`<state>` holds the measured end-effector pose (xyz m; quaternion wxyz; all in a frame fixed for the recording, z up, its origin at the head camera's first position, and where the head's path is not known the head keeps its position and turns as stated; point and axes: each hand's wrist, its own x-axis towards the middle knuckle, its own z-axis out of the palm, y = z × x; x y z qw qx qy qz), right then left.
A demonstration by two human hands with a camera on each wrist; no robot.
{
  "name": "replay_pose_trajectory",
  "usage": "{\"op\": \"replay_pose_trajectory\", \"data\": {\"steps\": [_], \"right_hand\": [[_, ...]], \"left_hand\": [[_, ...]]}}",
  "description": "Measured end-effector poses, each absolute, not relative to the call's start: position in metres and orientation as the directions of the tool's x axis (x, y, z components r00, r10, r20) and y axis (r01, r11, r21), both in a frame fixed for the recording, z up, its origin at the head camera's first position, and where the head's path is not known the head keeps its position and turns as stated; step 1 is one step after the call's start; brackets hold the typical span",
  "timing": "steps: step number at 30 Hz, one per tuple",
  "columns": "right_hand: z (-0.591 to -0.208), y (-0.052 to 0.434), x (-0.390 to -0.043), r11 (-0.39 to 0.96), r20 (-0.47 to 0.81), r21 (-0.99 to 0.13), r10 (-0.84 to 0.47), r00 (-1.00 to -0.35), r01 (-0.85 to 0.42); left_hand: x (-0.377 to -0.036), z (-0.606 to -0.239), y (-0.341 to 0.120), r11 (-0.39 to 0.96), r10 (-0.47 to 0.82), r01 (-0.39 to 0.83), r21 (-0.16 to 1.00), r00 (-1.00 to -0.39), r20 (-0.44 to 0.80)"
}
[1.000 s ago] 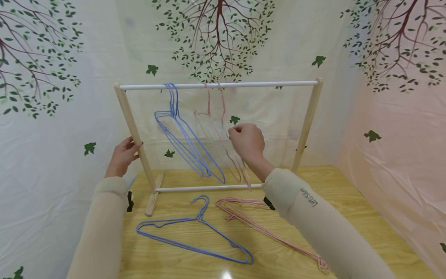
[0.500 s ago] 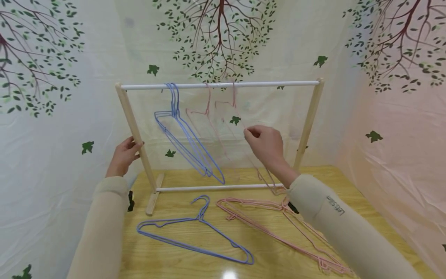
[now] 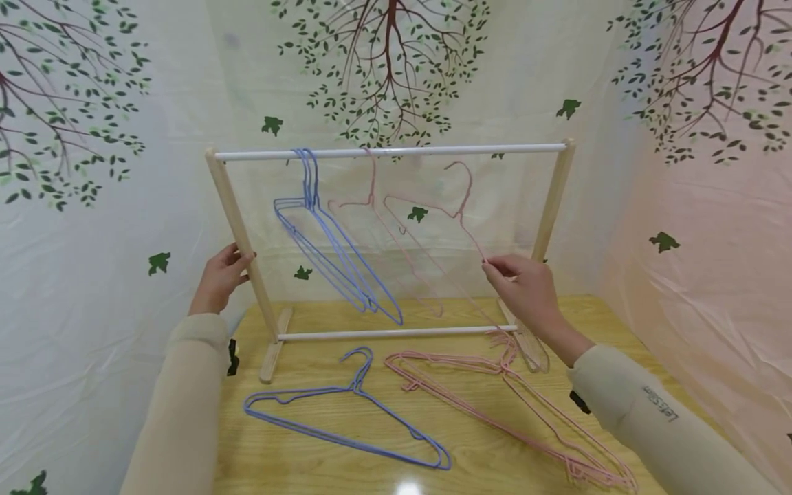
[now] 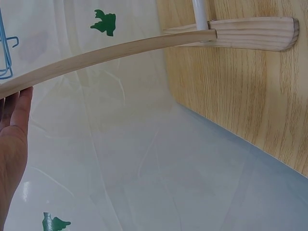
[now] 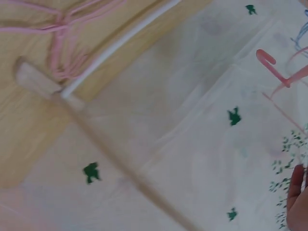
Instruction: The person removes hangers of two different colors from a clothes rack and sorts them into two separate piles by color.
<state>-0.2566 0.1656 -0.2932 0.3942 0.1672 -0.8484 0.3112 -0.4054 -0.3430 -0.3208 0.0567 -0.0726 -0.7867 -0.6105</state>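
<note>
My right hand (image 3: 526, 289) pinches the sloping side of a pink wire hanger (image 3: 459, 214). Its hook stands free, below and in front of the rack's white top rail (image 3: 495, 149) in the head view. The fingers of my left hand (image 3: 218, 280) hold the rack's left wooden post (image 3: 236, 213); in the left wrist view the fingertips (image 4: 23, 103) touch that post. Several blue hangers (image 3: 307, 201) hang close together on the rail, with one pink hanger (image 3: 372, 184) to their right. The right wrist view shows only part of my right hand at its edge.
Blue hangers (image 3: 356, 387) lie overlapped on the wooden table (image 3: 297, 474), in front of the rack's lower bar (image 3: 371, 334). A pile of pink hangers (image 3: 504, 368) lies to their right. Patterned sheeting (image 3: 619, 227) stands behind and beside the table.
My right hand has moved right and down with the pink hanger, whose hook has come off the rail. The pink hanger left on the rail has swung a little. My left hand stays put.
</note>
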Motion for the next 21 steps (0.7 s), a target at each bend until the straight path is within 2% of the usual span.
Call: {"op": "replay_pose_trajectory", "data": {"steps": [4, 13, 17, 21], "right_hand": [[-0.313, 0.191, -0.251, 0.719, 0.794, -0.346, -0.117, -0.596, -0.602], [-0.356, 0.238, -0.229, 0.760, 0.782, -0.289, -0.164, -0.601, -0.583], [-0.368, 0.251, -0.218, 0.755, 0.786, -0.295, -0.157, -0.598, -0.586], [-0.379, 0.263, -0.207, 0.752, 0.761, -0.341, -0.131, -0.635, -0.563]], "left_hand": [[-0.407, -0.322, -0.343, 0.249, 0.041, 0.181, 0.951, -0.983, 0.177], [-0.409, -0.323, -0.343, 0.250, 0.033, 0.176, 0.952, -0.984, 0.173], [-0.411, -0.323, -0.343, 0.250, 0.034, 0.164, 0.954, -0.986, 0.161], [-0.412, -0.324, -0.343, 0.241, 0.041, 0.162, 0.957, -0.987, 0.156]]}}
